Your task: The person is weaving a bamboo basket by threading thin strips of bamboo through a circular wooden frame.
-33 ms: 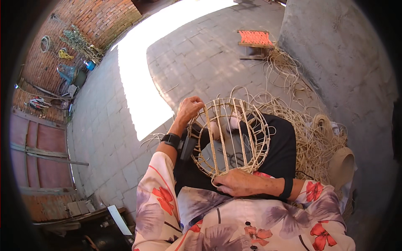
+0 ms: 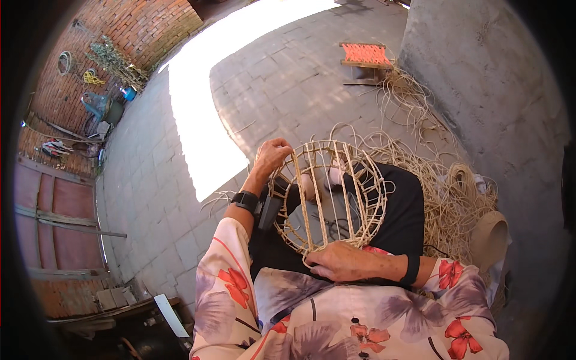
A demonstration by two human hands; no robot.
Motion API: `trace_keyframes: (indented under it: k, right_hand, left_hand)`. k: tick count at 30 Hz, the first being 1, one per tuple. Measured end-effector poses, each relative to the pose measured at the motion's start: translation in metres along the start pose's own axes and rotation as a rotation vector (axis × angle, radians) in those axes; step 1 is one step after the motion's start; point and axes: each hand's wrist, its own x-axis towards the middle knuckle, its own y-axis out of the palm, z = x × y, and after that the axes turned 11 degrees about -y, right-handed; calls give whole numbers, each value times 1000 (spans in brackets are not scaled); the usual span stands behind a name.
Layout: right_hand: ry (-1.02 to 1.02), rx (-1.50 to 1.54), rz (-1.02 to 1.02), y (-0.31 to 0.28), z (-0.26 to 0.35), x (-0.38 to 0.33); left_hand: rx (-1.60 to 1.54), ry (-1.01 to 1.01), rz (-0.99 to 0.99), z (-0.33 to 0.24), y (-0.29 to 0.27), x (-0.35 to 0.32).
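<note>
A round, open frame [image 2: 384, 207] wrapped in straw-coloured cord rests on my lap over dark trousers. Several cord strands [image 2: 320, 204] run across its opening from the far rim to the near rim. At the far left of the rim, my left hand [image 2: 273, 157] pinches the leftmost strand, its fingers closed. My right hand [image 2: 339, 262] lies at the near rim, fingers closed around the cord where that strand ends; the fingertips are partly hidden. Through the opening, a pair of dark-handled scissors [image 2: 341, 230] seems to show, partly covered by strands.
A large tangle of loose cord [image 2: 438, 198] spreads to my right, beside a grey wall [image 2: 492, 90]. Ahead stands a low stool [image 2: 364, 62] with an orange woven seat. Garden items lean on the brick wall [image 2: 144, 30] at far left, near a reddish door [image 2: 60, 216].
</note>
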Motion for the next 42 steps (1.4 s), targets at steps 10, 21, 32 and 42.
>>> trace_keyframes:
  k: [10,21,32,42]
  right_hand:
    - [18,-87,-25,4,6,2]
    - [8,-251,4,3,14,-7]
    - [-40,-342,178,8,22,7]
    - [-262,-685,106,16,34,3]
  left_hand:
    - [-207,-127,16,6,14,6]
    - [-237,-66,-33,5,16,7]
    - [-367,-111,-18,0,23,4]
    - [-281,-98,-35,-2,25,8]
